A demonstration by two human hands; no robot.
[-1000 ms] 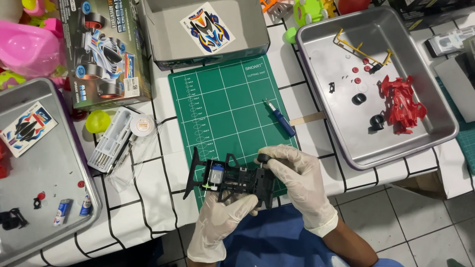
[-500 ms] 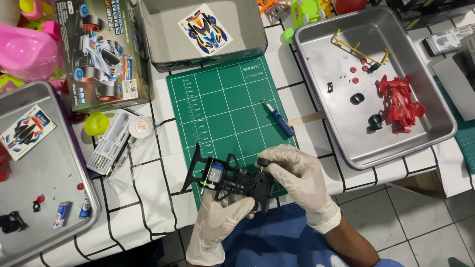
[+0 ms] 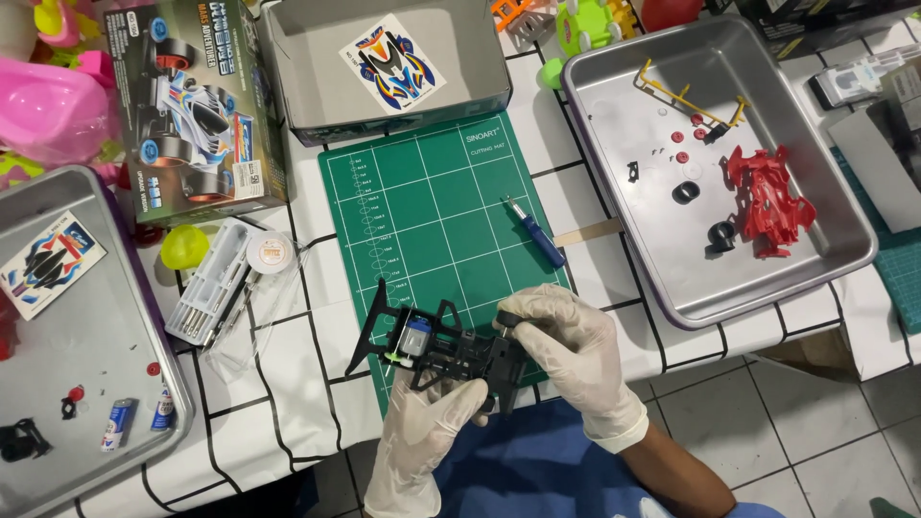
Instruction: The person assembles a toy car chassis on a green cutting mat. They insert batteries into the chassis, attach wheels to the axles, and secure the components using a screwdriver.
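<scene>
Black toy-car chassis (image 3: 436, 347) shows a silver motor, rear wing.

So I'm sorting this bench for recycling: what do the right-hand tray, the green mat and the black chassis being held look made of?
Tray: metal, likely steel or aluminium, with a dull brushed grey sheen and a rolled rim.
Green mat: matte, probably vinyl or rubber, with a printed white grid.
Black chassis, held in both gloved hands: moulded plastic, slightly glossy, with thin ribs.
</scene>
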